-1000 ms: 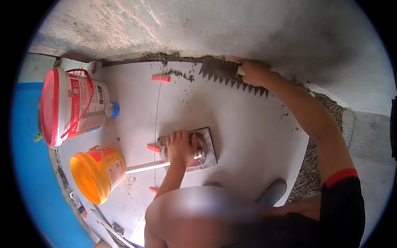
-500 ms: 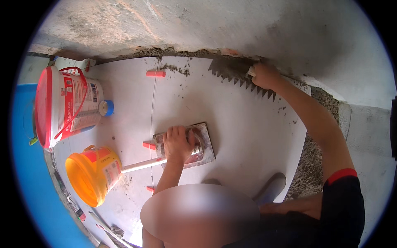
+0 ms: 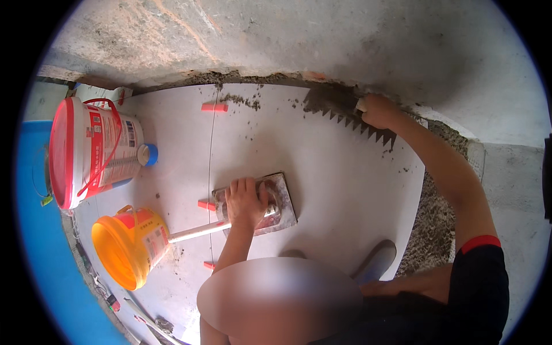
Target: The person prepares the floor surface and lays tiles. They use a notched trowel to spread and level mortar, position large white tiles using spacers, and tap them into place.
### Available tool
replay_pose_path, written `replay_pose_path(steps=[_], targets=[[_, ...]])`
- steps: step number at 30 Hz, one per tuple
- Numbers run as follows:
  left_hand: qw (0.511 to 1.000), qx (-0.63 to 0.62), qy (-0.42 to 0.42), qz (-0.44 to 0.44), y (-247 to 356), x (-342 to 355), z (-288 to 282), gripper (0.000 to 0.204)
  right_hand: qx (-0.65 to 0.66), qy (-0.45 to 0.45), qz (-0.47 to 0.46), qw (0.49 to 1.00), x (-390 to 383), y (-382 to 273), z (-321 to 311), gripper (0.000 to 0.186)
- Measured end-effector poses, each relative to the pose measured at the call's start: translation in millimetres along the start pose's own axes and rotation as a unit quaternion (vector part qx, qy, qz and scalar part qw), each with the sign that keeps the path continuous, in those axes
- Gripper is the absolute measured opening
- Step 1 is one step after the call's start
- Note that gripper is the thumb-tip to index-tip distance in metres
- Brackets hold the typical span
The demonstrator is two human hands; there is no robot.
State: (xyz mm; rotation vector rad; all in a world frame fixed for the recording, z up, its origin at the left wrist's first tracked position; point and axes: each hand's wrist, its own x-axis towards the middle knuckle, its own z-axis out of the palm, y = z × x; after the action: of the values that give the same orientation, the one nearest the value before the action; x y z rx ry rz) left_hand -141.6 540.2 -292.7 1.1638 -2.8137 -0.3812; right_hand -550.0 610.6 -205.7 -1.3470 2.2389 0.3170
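My right hand (image 3: 380, 111) is closed around the handle of a notched trowel (image 3: 339, 104) with large pointed teeth. Its dark blade lies at the far edge of the pale tiles (image 3: 322, 190), along the base of the rough wall. My left hand (image 3: 245, 202) is braced palm down, fingers stretched out, on a flat rectangular tool (image 3: 283, 198) with a stained plate, which rests on the tiles. A pale stick (image 3: 198, 232) runs from beside the yellow bucket to under that hand. Crumbs of mortar (image 3: 241, 101) lie to the left of the trowel.
A white bucket with a red lid (image 3: 109, 150) lies on its side at left, near a blue roll of tape (image 3: 150, 154). Below it is an open yellow bucket (image 3: 129, 246). Red wedges (image 3: 214, 107) sit along the tile joint. Grainy mortar (image 3: 428, 230) borders the right edge.
My right hand has slid the notched trowel a little to the right along the wall base. My left hand stays in place on the flat tool.
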Motion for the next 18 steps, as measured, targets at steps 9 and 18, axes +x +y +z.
replay_pose_path(steps=[9,18], targets=[[1.0,-0.001,-0.013,-0.013,1,-1,-1,0.024,-0.005,-0.005,0.012,1.0,-6,11,17,0.024],[1.0,0.007,-0.017,-0.015,0,0,-2,0.025,0.022,0.025,-0.012,0.999,-33,5,15,0.024]])
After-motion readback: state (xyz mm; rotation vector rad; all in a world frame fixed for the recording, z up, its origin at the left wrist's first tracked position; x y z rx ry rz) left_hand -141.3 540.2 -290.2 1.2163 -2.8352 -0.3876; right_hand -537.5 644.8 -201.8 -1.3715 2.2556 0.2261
